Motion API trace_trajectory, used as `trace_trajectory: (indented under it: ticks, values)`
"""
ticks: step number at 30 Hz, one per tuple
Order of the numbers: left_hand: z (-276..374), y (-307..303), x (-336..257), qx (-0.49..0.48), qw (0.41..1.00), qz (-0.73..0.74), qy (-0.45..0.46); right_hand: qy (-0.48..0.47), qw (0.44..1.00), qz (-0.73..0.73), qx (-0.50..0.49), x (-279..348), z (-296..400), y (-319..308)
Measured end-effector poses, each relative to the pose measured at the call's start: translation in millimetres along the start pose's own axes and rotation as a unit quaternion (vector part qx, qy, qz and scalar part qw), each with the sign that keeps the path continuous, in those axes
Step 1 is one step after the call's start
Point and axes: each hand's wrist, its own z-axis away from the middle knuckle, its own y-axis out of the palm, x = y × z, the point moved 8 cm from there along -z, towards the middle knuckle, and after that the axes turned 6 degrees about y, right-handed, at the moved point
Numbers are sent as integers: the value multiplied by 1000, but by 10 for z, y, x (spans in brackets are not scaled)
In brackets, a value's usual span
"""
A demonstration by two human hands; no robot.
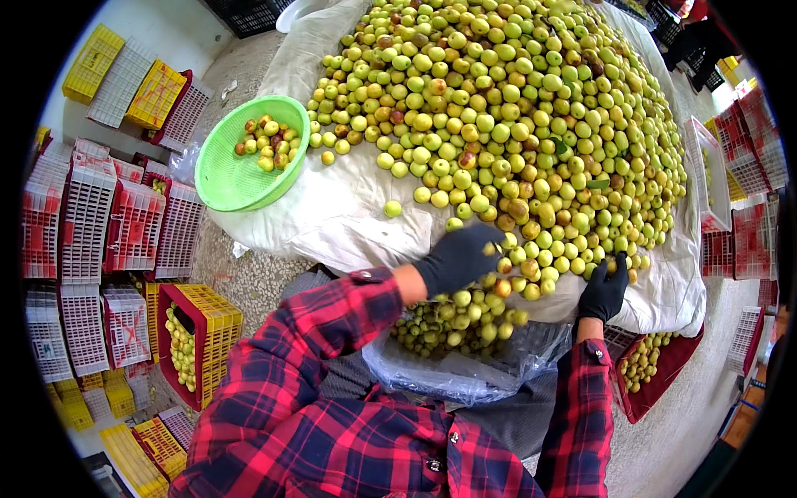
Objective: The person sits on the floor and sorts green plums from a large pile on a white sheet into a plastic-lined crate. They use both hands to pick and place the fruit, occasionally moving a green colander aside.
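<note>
A large heap of small green-yellow jujube-like fruits (498, 112) lies on a white cloth (348, 211), some fruits blushed brown. My left hand (464, 256), in a black glove and blurred, is at the heap's near edge. A fruit shows by its fingertips; whether it is gripped is unclear. Farther right, my right hand (604, 292), also black-gloved, has its fingers apart against fruits at the edge. Below the cloth's edge, a container lined with clear plastic (448, 380) holds more fruits (461, 320), some blurred. My left forearm partly covers it.
On the left of the cloth sits a green plastic basket (218, 168) with some browned fruits. A yellow crate (221, 311) of fruits stands left of me, a red-lined crate (672, 380) at right. Stacked crates (90, 211) line the left side. Another person (703, 43) is at upper right.
</note>
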Motion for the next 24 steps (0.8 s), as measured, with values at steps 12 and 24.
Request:
trace_trajectory:
  ticks: [12, 24]
  values:
    - [-558, -906, 1443, -59, 982, -74, -161, -92, 989, -75, 82, 619, -216, 507]
    - [247, 328, 4, 287, 952, -16, -101, -272, 908, -5, 318, 1333, 889, 491]
